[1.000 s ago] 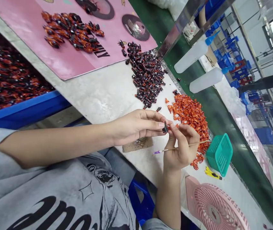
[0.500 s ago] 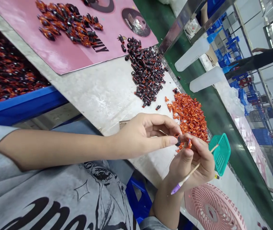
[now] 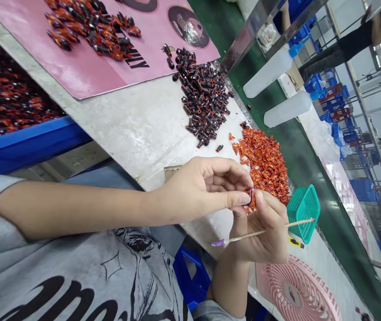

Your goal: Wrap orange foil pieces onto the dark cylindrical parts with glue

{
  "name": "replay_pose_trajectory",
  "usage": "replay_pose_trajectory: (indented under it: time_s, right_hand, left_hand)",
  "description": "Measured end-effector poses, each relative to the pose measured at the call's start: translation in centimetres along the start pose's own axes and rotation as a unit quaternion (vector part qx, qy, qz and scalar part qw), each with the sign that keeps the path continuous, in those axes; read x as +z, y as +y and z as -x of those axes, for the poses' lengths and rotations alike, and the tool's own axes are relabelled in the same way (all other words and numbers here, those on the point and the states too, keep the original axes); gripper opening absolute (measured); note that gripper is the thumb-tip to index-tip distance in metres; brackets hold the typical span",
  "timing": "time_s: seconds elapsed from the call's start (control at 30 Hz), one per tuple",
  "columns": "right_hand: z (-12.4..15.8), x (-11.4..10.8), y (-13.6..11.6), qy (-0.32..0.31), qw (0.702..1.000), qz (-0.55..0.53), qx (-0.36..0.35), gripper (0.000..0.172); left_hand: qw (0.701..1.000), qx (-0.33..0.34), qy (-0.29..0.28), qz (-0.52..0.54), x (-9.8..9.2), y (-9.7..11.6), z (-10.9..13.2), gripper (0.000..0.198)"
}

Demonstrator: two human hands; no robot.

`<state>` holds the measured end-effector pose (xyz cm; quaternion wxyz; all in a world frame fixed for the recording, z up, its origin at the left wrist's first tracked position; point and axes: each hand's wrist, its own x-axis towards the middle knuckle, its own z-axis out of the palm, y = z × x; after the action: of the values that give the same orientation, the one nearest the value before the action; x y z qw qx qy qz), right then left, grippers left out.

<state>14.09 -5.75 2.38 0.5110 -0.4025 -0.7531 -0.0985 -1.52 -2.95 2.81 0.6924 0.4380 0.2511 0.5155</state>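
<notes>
My left hand (image 3: 207, 189) comes in from the left and pinches a small black-and-orange piece (image 3: 249, 196) between thumb and fingers. My right hand (image 3: 260, 227) holds a thin wooden stick (image 3: 254, 234) with a purple end, and its fingertips meet the same piece. A heap of black pieces with orange bands (image 3: 204, 98) lies on the white bench (image 3: 143, 129) beyond my hands. Closest to my fingers, a heap of small orange pieces (image 3: 266, 165) lies on the bench. A lone black piece (image 3: 219, 148) rests between the heaps.
A pink board (image 3: 76, 76) holds a cluster of orange-and-black pieces (image 3: 90, 26). More fill a blue-edged tray (image 3: 26, 147) at left. A teal basket (image 3: 303, 214), pink fan (image 3: 294, 290), white squeeze bottles (image 3: 267, 73) and green belt (image 3: 297, 147) lie right; a co-worker's dark sleeve (image 3: 341, 49) shows top right.
My hands have moved closer together, and the pinched piece now sits against my right fingertips. The stick has swung from pointing down-left to lying nearly level across my right hand.
</notes>
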Motion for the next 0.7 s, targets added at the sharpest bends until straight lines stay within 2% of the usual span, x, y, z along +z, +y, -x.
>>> replay_pose_trajectory:
  time_s: [0.1,0.2,0.27,0.5,0.7]
  right_hand:
    - [0.0,0.1,-0.5,0.001,1.0,-0.003,0.007,0.018]
    - [-0.1,0.3,-1.1,-0.001,0.999,-0.021,0.026,0.016]
    - [-0.1,0.5,-1.5,-0.003,0.998,-0.04,0.038,0.017]
    - [-0.2,0.8,-1.6,-0.017,0.993,-0.101,0.054,0.015]
    - [0.1,0.9,-1.0,-0.004,0.996,-0.087,0.036,0.009]
  left_hand:
    - [0.99,0.091,-0.048,-0.095,-0.7,0.4,-0.3,0.006]
    - [0.96,0.181,-0.09,-0.195,-1.3,0.6,-0.5,0.015]
    - [0.945,0.213,-0.09,-0.23,-1.4,0.4,-0.5,0.021]
    - [0.939,0.234,-0.068,-0.244,-1.5,-0.3,-0.2,0.019]
    - [0.946,0.218,-0.112,-0.212,-2.4,-0.1,-0.6,0.005]
